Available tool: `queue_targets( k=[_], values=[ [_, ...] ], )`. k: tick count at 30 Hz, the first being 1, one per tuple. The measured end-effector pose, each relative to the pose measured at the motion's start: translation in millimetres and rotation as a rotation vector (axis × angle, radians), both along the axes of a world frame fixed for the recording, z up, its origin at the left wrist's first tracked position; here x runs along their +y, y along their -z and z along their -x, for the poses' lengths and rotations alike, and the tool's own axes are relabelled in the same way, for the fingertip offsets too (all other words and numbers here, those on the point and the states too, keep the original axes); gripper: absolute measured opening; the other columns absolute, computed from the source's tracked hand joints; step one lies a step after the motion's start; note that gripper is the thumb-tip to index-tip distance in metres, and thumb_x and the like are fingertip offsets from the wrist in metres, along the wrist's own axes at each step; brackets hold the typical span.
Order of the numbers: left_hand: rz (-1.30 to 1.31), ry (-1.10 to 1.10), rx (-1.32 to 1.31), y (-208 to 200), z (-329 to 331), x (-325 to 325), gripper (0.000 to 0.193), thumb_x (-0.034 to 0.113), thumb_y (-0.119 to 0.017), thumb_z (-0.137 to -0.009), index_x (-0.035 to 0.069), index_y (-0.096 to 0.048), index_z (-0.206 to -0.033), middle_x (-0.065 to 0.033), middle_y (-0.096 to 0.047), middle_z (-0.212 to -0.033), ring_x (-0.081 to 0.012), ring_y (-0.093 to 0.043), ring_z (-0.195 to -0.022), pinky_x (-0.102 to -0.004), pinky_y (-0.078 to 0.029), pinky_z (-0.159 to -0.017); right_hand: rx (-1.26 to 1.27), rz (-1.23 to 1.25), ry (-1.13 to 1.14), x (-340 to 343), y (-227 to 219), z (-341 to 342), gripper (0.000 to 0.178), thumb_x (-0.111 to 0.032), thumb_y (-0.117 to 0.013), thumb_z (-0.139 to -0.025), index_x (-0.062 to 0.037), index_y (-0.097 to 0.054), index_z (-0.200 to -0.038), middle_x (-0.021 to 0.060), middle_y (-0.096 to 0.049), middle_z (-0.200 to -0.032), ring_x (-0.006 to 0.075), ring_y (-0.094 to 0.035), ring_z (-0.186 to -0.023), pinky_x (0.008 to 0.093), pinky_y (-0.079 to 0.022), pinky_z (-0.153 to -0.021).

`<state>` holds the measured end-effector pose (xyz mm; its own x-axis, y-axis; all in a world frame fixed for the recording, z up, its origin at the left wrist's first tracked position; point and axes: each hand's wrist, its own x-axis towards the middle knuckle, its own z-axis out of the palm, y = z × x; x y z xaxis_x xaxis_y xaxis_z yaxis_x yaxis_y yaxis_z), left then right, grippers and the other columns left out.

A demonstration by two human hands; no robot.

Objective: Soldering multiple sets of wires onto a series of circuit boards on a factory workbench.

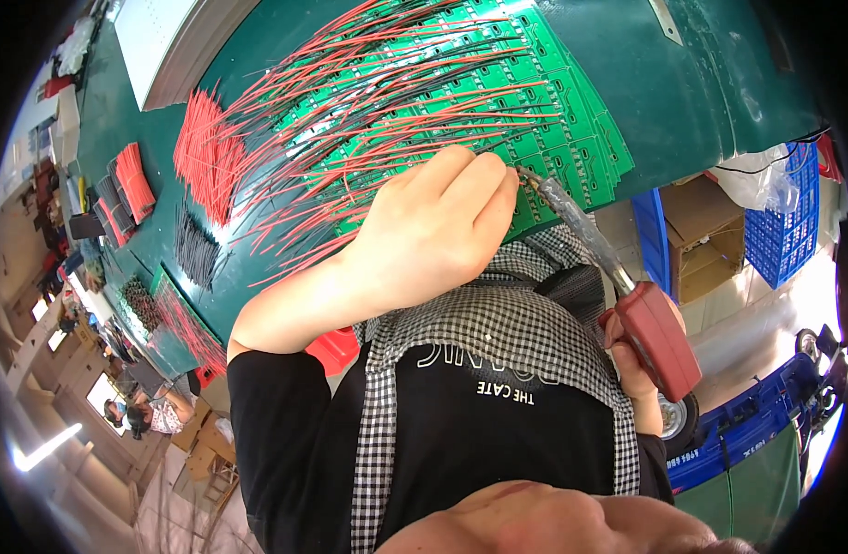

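While the soldering iron (653,328) is gripped in the right hand (634,374), its tip held just beside the left hand's (438,222) curled fingers, whose contents cannot be told, over green circuit boards (576,125), skin could be burned or crowded wires (350,180) scorched by a slip.

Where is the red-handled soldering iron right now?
In the head view, the soldering iron is right of centre, held in the right hand, its tip beside the left hand, near green circuit boards.
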<state>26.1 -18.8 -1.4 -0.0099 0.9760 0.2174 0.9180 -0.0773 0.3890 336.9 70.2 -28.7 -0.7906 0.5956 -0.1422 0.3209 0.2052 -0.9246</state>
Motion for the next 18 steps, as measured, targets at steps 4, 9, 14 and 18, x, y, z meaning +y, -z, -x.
queue_targets(
  k=[4, 9, 14, 18],
  values=[
    [0.01, 0.005, 0.009, -1, 0, 0, 0.031, 0.001, -0.065, -0.065, -0.004, -0.065, -0.095, -0.0099, -0.056, -0.084, -0.023, -0.059, -0.07, -0.0315, -0.05, -0.057, -0.014, 0.004, 0.09, -7, 7, -8, 0.064, -0.023, -0.081, -0.071, 0.0032, -0.051, -0.121, 0.016, -0.067, -0.093, 0.0277, -0.067, -0.071, 0.0313, -0.052, -0.067],
    [0.045, -0.008, 0.007, -3, 0, -1, 0.031, -0.001, -0.066, -0.064, -0.003, -0.065, -0.095, -0.0094, -0.057, -0.085, -0.0231, -0.059, -0.071, -0.0318, -0.05, -0.057, 0.027, 0.275, 0.236, -6, -18, 20, 0.072, -0.037, -0.082, -0.072, 0.0064, -0.05, -0.119, 0.0113, -0.065, -0.088, 0.0182, -0.061, -0.061, 0.0263, -0.048, -0.06],
    [0.007, -0.06, -0.026, -4, -4, 4, 0.032, -0.003, -0.067, -0.061, -0.003, -0.066, -0.093, -0.0095, -0.058, -0.086, -0.0232, -0.06, -0.072, -0.0314, -0.05, -0.058, 0.099, 0.486, 0.38, -2, -25, 31, 0.074, -0.043, -0.081, -0.072, 0.009, -0.05, -0.114, 0.0071, -0.064, -0.084, 0.0114, -0.057, -0.06, 0.0243, -0.045, -0.058],
    [-0.103, -0.042, -0.046, 1, -4, 13, 0.032, -0.003, -0.067, -0.061, -0.003, -0.067, -0.093, -0.01, -0.059, -0.086, -0.0234, -0.061, -0.072, -0.031, -0.05, -0.058, 0.053, 0.425, 0.297, 6, -15, 12, 0.071, -0.037, -0.082, -0.072, 0.0064, -0.05, -0.117, 0.0071, -0.065, -0.082, 0.0138, -0.059, -0.06, 0.0262, -0.047, -0.06]
  ],
)
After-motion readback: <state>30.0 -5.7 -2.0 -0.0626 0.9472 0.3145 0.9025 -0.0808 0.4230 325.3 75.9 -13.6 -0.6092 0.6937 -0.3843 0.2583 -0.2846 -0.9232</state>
